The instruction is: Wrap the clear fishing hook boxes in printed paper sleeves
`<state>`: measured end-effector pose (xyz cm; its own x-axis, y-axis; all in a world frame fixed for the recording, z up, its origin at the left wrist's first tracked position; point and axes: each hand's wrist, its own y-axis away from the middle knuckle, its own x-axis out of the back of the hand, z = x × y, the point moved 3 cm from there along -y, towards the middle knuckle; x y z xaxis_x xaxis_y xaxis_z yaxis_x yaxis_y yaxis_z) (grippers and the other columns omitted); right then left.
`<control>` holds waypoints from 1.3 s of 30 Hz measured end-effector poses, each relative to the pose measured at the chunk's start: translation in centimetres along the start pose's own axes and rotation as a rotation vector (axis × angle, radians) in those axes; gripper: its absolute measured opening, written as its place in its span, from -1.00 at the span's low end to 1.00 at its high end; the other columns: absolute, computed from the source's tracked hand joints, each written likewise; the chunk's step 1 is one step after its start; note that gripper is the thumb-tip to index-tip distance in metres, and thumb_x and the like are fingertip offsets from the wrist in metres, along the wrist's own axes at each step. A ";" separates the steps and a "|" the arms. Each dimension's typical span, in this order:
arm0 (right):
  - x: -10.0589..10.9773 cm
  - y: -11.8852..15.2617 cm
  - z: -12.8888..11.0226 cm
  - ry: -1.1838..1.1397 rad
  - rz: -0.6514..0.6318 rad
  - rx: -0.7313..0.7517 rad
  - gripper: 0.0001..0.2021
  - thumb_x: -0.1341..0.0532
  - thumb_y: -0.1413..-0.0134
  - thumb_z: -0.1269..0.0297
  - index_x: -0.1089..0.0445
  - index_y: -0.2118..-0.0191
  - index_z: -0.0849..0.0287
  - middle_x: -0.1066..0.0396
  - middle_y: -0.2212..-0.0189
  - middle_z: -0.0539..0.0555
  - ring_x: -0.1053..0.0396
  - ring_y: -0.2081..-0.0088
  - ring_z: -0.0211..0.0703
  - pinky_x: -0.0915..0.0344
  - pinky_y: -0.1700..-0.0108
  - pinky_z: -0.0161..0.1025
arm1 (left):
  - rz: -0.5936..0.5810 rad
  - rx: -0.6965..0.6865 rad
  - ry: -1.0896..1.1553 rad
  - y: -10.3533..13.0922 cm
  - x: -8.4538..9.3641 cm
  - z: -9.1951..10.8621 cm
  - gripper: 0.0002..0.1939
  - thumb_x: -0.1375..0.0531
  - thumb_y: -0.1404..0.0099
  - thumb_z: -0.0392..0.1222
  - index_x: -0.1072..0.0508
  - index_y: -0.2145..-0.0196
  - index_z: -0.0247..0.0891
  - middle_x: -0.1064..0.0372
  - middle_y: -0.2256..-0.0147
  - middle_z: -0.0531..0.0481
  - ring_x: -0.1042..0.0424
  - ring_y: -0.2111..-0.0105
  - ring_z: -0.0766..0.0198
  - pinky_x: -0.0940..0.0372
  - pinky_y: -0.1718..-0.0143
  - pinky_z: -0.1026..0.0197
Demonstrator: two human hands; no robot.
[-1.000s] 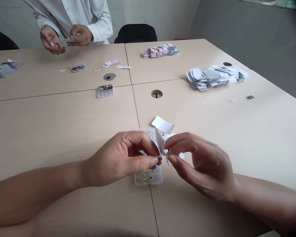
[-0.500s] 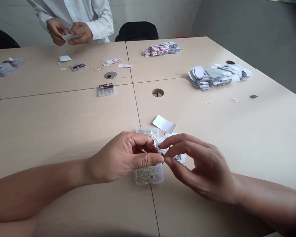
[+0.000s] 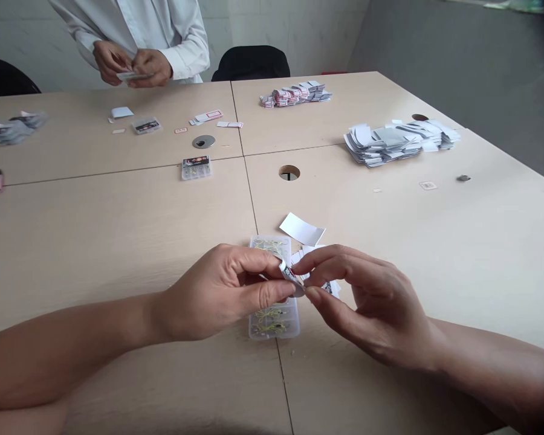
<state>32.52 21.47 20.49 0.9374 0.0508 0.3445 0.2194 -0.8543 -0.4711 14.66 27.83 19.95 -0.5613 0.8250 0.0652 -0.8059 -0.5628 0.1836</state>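
At lower centre of the frame, your left hand (image 3: 222, 293) and right hand (image 3: 367, 308) meet fingertip to fingertip, both pinched narrow on one small label (image 3: 289, 275), held just above the clear plastic case (image 3: 272, 323) on the table (image 3: 118, 241). Treat the label as feather-light, thin and limp; it likely creases easily and may cling where adhesive is exposed. Grip it by the edges only. Compared with one second ago, the white flap no longer stands upright: the label is now folded down small between your fingertips, and your hands sit closer together.
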 end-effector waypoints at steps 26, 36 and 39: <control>0.1 -0.1 0.3 0.129 -0.029 0.082 -0.75 -0.25 -0.26 0.53 -0.44 0.01 0.13 -0.38 0.29 0.02 -0.41 0.23 -0.29 -0.44 0.15 -0.39 | -0.325 0.143 0.547 -0.3 -0.3 -0.4 -0.78 -0.14 -0.49 -0.16 -0.56 0.12 -0.27 -0.43 0.28 0.04 -0.45 0.27 0.36 -0.40 0.19 0.42; 0.3 0.1 0.1 0.113 0.004 0.075 -0.79 -0.22 -0.23 0.57 -0.40 0.19 0.07 -0.32 0.31 0.04 -0.38 0.22 -0.19 -0.46 0.26 -0.27 | -0.232 0.196 0.570 -0.5 -0.3 -0.5 -0.79 -0.19 -0.43 -0.17 -0.52 0.33 -0.31 -0.44 0.37 0.03 -0.46 0.36 0.35 -0.43 0.27 0.39; 0.3 0.2 0.2 0.073 0.002 0.070 -0.80 -0.22 -0.26 0.55 -0.40 0.14 0.09 -0.33 0.23 0.06 -0.37 0.15 -0.20 -0.48 0.18 -0.28 | -0.210 0.198 0.577 -0.6 -0.3 -0.6 -0.79 -0.17 -0.44 -0.19 -0.54 0.30 -0.32 -0.45 0.34 -0.01 -0.47 0.36 0.33 -0.45 0.28 0.36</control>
<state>32.88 21.43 20.27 0.9162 0.0087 0.4006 0.2380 -0.8161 -0.5266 15.18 27.87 19.24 -0.4512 0.7256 -0.5196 -0.8905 -0.3272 0.3162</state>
